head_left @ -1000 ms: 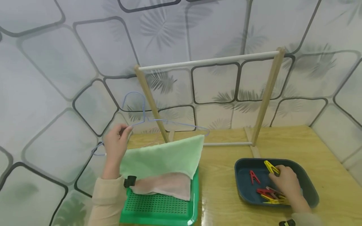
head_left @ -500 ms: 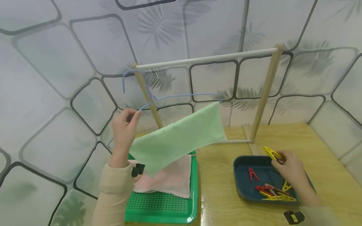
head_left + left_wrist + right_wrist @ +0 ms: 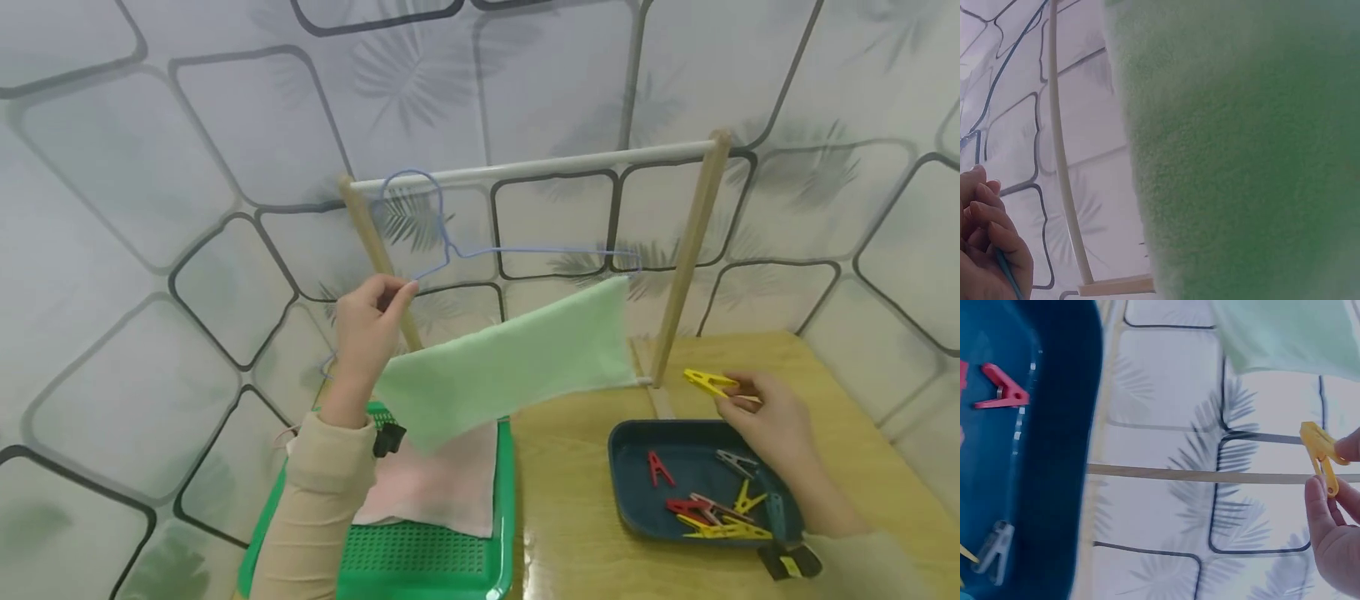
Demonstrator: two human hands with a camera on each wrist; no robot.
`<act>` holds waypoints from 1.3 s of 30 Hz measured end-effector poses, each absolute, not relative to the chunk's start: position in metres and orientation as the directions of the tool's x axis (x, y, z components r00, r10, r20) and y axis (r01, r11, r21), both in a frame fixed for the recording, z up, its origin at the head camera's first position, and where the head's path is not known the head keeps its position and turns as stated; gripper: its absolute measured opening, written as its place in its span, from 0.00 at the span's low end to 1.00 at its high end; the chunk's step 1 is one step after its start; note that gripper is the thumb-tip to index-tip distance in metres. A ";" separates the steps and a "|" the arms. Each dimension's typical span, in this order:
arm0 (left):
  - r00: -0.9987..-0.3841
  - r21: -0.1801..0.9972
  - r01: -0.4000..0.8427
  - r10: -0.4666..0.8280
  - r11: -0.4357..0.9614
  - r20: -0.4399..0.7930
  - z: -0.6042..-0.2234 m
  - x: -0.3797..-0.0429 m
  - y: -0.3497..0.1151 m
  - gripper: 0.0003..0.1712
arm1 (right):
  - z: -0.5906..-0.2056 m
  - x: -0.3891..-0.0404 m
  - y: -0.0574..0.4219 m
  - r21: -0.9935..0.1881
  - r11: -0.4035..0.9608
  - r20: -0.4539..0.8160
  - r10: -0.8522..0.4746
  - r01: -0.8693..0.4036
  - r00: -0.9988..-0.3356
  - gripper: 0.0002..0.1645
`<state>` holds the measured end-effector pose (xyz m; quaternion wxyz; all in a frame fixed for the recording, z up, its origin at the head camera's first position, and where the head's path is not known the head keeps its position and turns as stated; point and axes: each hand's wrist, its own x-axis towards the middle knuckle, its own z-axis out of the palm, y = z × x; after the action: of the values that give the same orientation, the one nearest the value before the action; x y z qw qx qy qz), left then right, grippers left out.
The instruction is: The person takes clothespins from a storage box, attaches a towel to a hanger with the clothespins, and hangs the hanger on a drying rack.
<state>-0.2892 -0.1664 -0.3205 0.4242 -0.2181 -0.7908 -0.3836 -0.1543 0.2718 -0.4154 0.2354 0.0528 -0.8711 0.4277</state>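
Observation:
My left hand [image 3: 371, 329] grips a blue wire hanger [image 3: 517, 249] by its shoulder, near the base of the hook. A light green cloth [image 3: 510, 358] hangs folded over the hanger's lower bar, sloping up to the right; it fills much of the left wrist view. The hook overlaps the rack's top bar in the head view. In my right hand [image 3: 772, 425], a yellow clothespin [image 3: 708, 381] is pinched between thumb and fingers, above the dark blue tray [image 3: 622, 500]. The right wrist view shows the same yellow clothespin [image 3: 1319, 450] at the fingertips.
A rack with a white top bar [image 3: 532, 171] and wooden posts [image 3: 690, 258] stands at the back of the wooden table [image 3: 562, 492]. Several red, yellow and grey clothespins [image 3: 720, 529] lie in the tray. A pink cloth [image 3: 442, 492] lies in a green basket [image 3: 504, 517] at left.
The left hand has raised the hanger with the green cloth off the basket and moved it right, toward the rack. The right hand has lifted the yellow clothespin up out of the tray.

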 end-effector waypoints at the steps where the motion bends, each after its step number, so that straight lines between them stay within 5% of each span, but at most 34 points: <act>1: -0.547 0.416 0.675 0.033 0.610 0.837 -0.321 -0.287 -0.164 0.05 | -0.413 -0.154 0.270 -0.726 0.619 0.467 0.122 -0.300 -0.876 0.21; 11: -0.607 0.442 0.713 0.163 0.543 0.778 -0.300 -0.252 -0.141 0.09 | -0.366 -0.158 0.251 -0.663 0.678 0.482 0.064 -0.316 -0.874 0.18; 15: -0.566 0.366 0.697 0.160 0.617 0.809 -0.319 -0.267 -0.143 0.07 | -0.349 -0.164 0.249 -0.673 0.646 0.480 0.011 -0.361 -0.877 0.17; 22: -0.628 0.464 0.703 0.165 0.539 0.760 -0.292 -0.240 -0.127 0.12 | -0.327 -0.170 0.243 -0.720 0.579 0.488 0.029 -0.383 -0.873 0.19; 27: -0.611 0.455 0.724 0.176 0.518 0.772 -0.289 -0.234 -0.122 0.12 | -0.328 -0.169 0.238 -0.757 0.552 0.444 0.043 -0.349 -0.895 0.22; 33: -0.550 0.390 0.737 0.155 0.552 0.820 -0.324 -0.268 -0.130 0.05 | -0.328 -0.168 0.237 -0.740 0.524 0.530 0.069 -0.422 -0.845 0.21; 39: -0.538 0.393 0.746 0.139 0.538 0.831 -0.324 -0.267 -0.130 0.04 | -0.323 -0.168 0.236 -0.757 0.467 0.549 0.077 -0.457 -0.832 0.21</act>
<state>-0.2670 -0.1301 -0.3241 0.3894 -0.2815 -0.7857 -0.3896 -0.1678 0.2359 -0.3232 0.2654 0.1164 -0.8144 0.5028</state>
